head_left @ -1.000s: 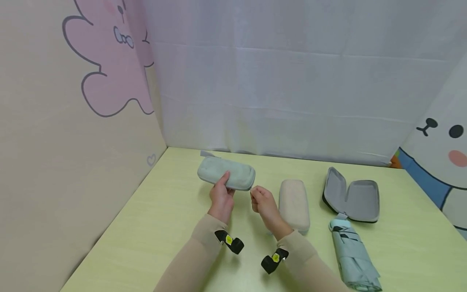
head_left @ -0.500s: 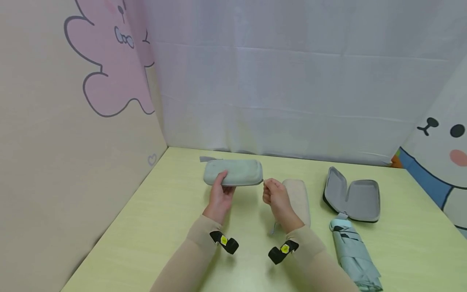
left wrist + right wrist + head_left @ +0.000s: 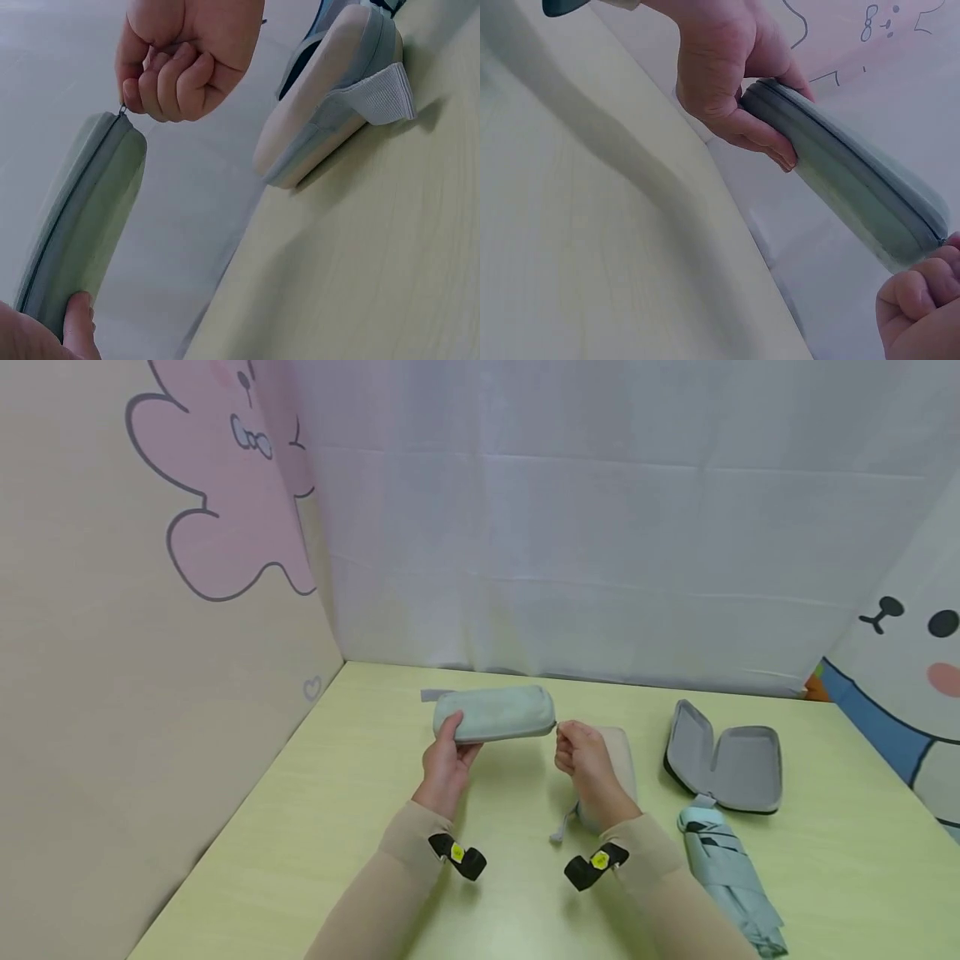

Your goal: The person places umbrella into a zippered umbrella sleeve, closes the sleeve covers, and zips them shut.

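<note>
My left hand (image 3: 446,768) grips a pale green zip case (image 3: 498,712) near its left end, the thumb on the upper face and the fingers underneath. The case is held above the table, lying roughly level, and a grey fabric tab (image 3: 433,695) sticks out at its left. At the right end, my right hand (image 3: 588,764) has its fingers curled and pinches the small zipper pull (image 3: 122,109). Along the side, the zip line looks closed in both wrist views. Behind the right hand, partly covered by it, a beige case (image 3: 622,760) lies on the table.
An open case with grey lining (image 3: 746,768) lies at the right of the pale yellow-green table (image 3: 300,852). In front of it is a folded light-blue umbrella (image 3: 727,877). A wall (image 3: 187,693) borders the left side and a white curtain (image 3: 570,552) the back.
The green case has shifted right and turned from slanting down at the right to nearly level. My right hand has moved right along with its end, covering more of the beige case.
</note>
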{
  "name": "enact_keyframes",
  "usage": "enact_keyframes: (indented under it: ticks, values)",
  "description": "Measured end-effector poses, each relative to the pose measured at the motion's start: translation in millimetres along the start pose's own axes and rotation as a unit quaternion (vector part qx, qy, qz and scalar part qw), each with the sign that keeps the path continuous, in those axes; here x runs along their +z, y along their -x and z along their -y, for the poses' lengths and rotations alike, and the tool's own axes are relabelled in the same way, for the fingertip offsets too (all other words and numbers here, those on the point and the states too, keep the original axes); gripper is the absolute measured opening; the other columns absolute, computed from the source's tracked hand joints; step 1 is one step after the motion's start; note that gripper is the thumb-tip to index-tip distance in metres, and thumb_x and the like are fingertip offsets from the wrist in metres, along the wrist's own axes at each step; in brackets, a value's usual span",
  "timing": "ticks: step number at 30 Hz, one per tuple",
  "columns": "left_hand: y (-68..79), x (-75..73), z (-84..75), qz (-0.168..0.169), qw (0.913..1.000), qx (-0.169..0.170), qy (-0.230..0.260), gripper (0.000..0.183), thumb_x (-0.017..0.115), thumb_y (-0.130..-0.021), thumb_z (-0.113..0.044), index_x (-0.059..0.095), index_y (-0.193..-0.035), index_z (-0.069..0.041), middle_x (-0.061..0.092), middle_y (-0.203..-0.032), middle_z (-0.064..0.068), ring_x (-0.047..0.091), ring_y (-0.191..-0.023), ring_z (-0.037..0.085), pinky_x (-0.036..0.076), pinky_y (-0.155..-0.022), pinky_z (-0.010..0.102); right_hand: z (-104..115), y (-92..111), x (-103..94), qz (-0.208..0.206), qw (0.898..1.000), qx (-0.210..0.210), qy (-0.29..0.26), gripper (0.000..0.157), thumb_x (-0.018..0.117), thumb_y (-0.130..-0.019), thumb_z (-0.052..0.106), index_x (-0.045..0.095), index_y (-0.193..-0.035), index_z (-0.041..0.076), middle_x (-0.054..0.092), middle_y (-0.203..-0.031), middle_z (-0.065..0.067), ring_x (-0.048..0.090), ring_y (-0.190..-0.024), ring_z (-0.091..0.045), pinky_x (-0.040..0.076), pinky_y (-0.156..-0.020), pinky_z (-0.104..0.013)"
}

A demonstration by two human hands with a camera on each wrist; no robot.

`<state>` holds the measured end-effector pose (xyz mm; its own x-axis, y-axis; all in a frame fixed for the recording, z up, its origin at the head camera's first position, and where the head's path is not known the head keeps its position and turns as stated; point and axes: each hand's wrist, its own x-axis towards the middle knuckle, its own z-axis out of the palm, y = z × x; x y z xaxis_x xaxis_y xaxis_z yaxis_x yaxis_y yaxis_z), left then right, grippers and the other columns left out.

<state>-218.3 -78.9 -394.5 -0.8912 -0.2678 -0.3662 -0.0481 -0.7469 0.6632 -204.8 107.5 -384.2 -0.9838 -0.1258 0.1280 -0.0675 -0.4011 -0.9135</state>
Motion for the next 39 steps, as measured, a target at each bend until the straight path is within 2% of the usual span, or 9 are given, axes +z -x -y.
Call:
enact_keyframes:
  ticks: [6,12,18,25,30,34,39]
  values:
    - [1.2,1.7,1.4,-0.031,0.9992,0.015,0.019,0.051,0.070,-0.082,-0.016,0.045,-0.119,0.008,0.057,-0.093,0.016,0.062,-0.077,0.020,0.051,-0.079,0.035,-2.0,1.0,6.9,-0.038,0.998,0.055,0.000,0.031,0.036,-0.095,0.002,0.043,-0.066,0.007,0.028,-0.052,0.006,0.021,-0.041,-0.003,0.016,-0.043,-0.017]
    - [2.7,4.5,1.1,-0.042,0.9984,0.024,0.028,0.049,0.070,-0.082,-0.015,0.047,-0.118,0.008,0.058,-0.091,0.014,0.062,-0.075,0.020,0.051,-0.080,0.035,-3.7,3.5,15.3,-0.047,0.997,0.065,-0.007,0.032,0.035,-0.097,0.001,0.041,-0.066,0.006,0.027,-0.050,0.006,0.020,-0.040,-0.003,0.015,-0.042,-0.018]
    - [4.6,7.1,0.8,-0.052,0.9977,0.025,0.036,0.047,0.071,-0.081,-0.014,0.049,-0.117,0.007,0.058,-0.093,0.015,0.062,-0.076,0.020,0.051,-0.079,0.036,-10.6,4.6,19.0,-0.050,0.997,0.054,0.007,0.032,0.035,-0.096,0.004,0.040,-0.065,0.007,0.027,-0.051,0.006,0.020,-0.041,-0.004,0.015,-0.043,-0.019]
    - [7.0,9.4,1.7,-0.059,0.9970,0.020,0.047,0.048,0.071,-0.081,-0.014,0.049,-0.119,0.006,0.058,-0.099,0.017,0.062,-0.080,0.021,0.051,-0.080,0.037,-12.8,7.7,19.6,-0.007,1.000,-0.005,-0.003,0.031,0.036,-0.094,0.004,0.043,-0.065,0.011,0.027,-0.054,0.006,0.018,-0.044,-0.004,0.011,-0.044,-0.020]
    - [8.1,11.5,4.5,-0.059,0.9964,0.016,0.059,0.050,0.071,-0.082,-0.015,0.049,-0.121,0.005,0.057,-0.102,0.016,0.061,-0.084,0.020,0.051,-0.081,0.036,-12.2,6.2,24.7,-0.060,0.997,0.025,0.035,0.030,0.037,-0.093,0.003,0.041,-0.064,0.008,0.028,-0.054,0.005,0.020,-0.042,-0.004,0.015,-0.043,-0.019]
    - [9.7,12.7,6.5,-0.052,0.9964,0.012,0.066,0.050,0.070,-0.083,-0.016,0.047,-0.123,0.004,0.054,-0.107,0.015,0.058,-0.088,0.020,0.049,-0.083,0.036,-11.0,6.5,27.0,-0.078,0.994,0.036,0.067,0.031,0.038,-0.095,0.002,0.040,-0.065,0.006,0.030,-0.054,0.002,0.022,-0.042,-0.006,0.018,-0.043,-0.019]
    - [11.0,11.6,5.2,-0.013,0.9984,-0.011,0.053,0.053,0.066,-0.085,-0.013,0.041,-0.128,0.004,0.049,-0.112,0.018,0.054,-0.098,0.025,0.046,-0.089,0.037,-8.5,7.1,21.4,-0.097,0.990,0.031,0.102,0.030,0.039,-0.098,0.006,0.040,-0.067,0.006,0.031,-0.058,0.001,0.023,-0.045,-0.008,0.020,-0.046,-0.020]
